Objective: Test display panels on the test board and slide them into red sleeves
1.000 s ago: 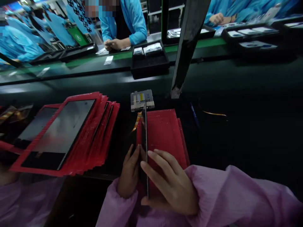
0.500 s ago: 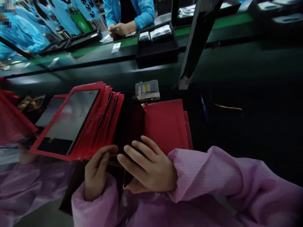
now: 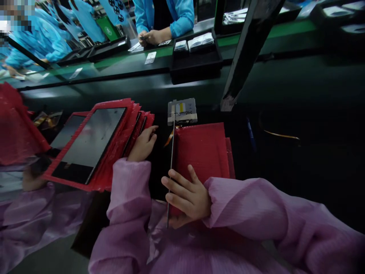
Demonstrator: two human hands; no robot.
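Observation:
My right hand (image 3: pixel 188 194) grips a thin flat screen panel (image 3: pixel 172 152), fingers stretched across its lower part. The panel stands on edge, so mostly its narrow rim shows. An orange ribbon cable (image 3: pixel 169 138) shows beside the panel's far end. Just right of it lies a red bubble bag (image 3: pixel 202 148), partly covered by my right hand. My left hand (image 3: pixel 143 144) reaches forward at the right side of a stack of red bubble bags (image 3: pixel 114 152), fingers extended with nothing visible in them. A screen panel with a grey face (image 3: pixel 91 140) lies on top of that stack.
A grey metal-framed part (image 3: pixel 182 110) sits beyond the red bag. Right of it are a blue pen (image 3: pixel 250 133) and a thin orange strip (image 3: pixel 281 134). A slanted post (image 3: pixel 242 57) rises ahead. A co-worker's pink sleeve (image 3: pixel 31 213) is at left; a black tray (image 3: pixel 196 57) stands across.
My left hand has left the panel's near end and moved forward beside the stack. The panel in my right hand has turned edge-on, and that hand has shifted slightly right.

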